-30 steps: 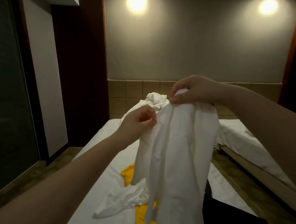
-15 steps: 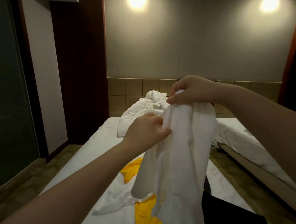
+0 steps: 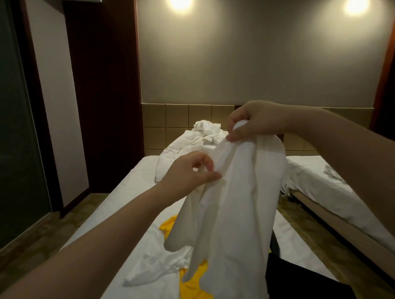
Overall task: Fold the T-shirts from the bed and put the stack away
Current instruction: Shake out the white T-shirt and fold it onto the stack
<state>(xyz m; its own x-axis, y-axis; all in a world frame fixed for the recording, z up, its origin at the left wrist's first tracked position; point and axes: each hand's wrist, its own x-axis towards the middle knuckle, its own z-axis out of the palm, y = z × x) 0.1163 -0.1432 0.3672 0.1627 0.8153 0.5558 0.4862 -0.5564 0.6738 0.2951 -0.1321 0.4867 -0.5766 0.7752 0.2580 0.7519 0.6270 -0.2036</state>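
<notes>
Both hands pinching white T-shirt (image 3: 236, 204), right hand (image 3: 256, 121) higher, left hand (image 3: 191, 172) lower

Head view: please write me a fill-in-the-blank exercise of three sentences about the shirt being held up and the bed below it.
1. The limp cloth T-shirt held up in the air is ____ in colour.
2. The higher hand, pinching its top edge, is the person's ____ one.
3. On the white-sheeted bed below lies a flat garment of bright ____.
Missing words: white; right; yellow.
</notes>
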